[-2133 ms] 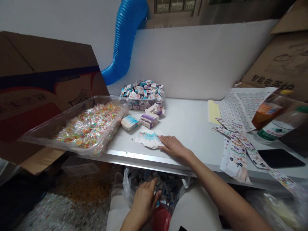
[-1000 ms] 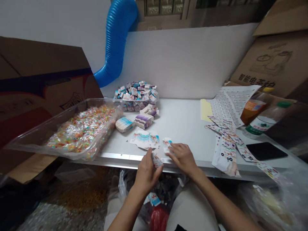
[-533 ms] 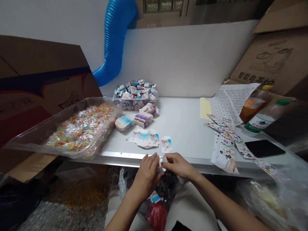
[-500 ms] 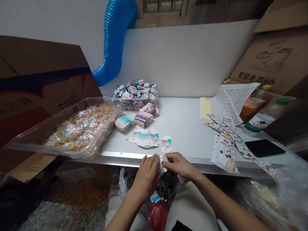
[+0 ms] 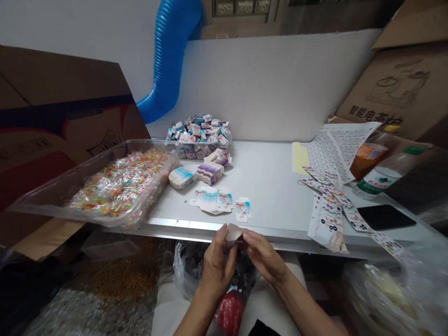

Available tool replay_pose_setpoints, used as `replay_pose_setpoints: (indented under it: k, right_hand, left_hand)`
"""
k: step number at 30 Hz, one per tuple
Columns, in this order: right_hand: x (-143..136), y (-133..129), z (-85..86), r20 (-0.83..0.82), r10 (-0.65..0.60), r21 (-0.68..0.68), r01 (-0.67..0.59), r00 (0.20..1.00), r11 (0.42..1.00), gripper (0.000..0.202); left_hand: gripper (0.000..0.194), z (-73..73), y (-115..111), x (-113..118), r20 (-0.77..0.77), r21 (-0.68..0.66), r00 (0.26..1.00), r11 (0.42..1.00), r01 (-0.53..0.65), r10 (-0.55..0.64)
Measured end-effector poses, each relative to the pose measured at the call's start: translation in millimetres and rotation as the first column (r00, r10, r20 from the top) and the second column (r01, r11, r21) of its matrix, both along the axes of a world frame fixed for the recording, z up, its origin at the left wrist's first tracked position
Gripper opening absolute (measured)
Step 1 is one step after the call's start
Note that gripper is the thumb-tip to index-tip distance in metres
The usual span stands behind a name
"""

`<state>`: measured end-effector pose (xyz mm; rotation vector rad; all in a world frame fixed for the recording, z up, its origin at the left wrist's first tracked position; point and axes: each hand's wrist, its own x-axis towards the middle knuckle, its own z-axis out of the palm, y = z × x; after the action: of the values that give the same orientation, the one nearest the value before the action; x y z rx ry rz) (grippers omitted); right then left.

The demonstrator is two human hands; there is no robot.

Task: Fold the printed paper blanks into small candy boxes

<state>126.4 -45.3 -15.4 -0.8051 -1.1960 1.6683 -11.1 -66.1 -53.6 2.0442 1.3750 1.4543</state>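
Observation:
Between my hands, just off the table's front edge, is a small paper box (image 5: 234, 233) with its pale inner side showing. My left hand (image 5: 217, 261) grips it from the left with fingers and thumb. On its right side, the fingers of my right hand (image 5: 263, 252) pinch it. Beyond them on the table lie two flat printed cartons (image 5: 242, 210) and a fanned stack of flat cartons (image 5: 212, 200). Farther back sit a blue-white bundle (image 5: 182, 178) and a purple-white bundle (image 5: 210, 172). A clear tub (image 5: 199, 137) holds many small folded boxes.
At the left, a clear tray (image 5: 140, 212) holds colourful wrapped pieces. Printed strips (image 5: 327, 219), sheets, bottles (image 5: 380, 177) and a black phone (image 5: 387, 217) lie at the right. An open plastic bag (image 5: 185, 270) and a red bundle (image 5: 231, 310) are below my hands.
The piece in my hands has turned from its printed side to its pale side and stands more upright. My left hand has rotated, and its fingers now point up around the piece.

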Motion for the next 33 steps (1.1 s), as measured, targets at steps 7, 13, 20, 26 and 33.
replay_pose_setpoints:
  k: [7, 13, 20, 26, 33]
  right_hand:
    - [-14.5, -4.1, -8.3, -0.162, -0.129, -0.200, 0.095, 0.978, 0.975, 0.019]
    - [-19.6, -12.5, -3.9, 0.337, -0.294, 0.212, 0.232, 0.894, 0.949, 0.029]
    - [-20.4, -13.8, -5.2, 0.504, -0.322, 0.329, 0.167, 0.801, 0.929, 0.035]
    - [-12.4, -3.1, 1.4, 0.445, -0.225, 0.290, 0.098, 0.867, 0.952, 0.034]
    - [-10.3, 0.6, -0.4, 0.443, -0.233, 0.299, 0.102, 0.866, 0.949, 0.037]
  left_hand:
    - [0.033, -4.3, 0.3, 0.2, -0.037, 0.033, 0.999, 0.999, 0.035, -0.034]
    - [0.052, -6.3, -4.6, -1.7, -0.086, 0.014, 0.996, 0.999, 0.034, -0.032]
    - [0.062, -6.0, -4.5, -4.4, -0.160, -0.006, 0.987, 1.000, -0.010, 0.009]
    - [0.058, -8.0, -7.4, -8.0, -0.148, 0.021, 0.988, 0.999, 0.047, -0.043]
    - [0.045, -8.0, -5.9, -6.8, -0.081, 0.018, 0.996, 0.999, 0.043, -0.042]
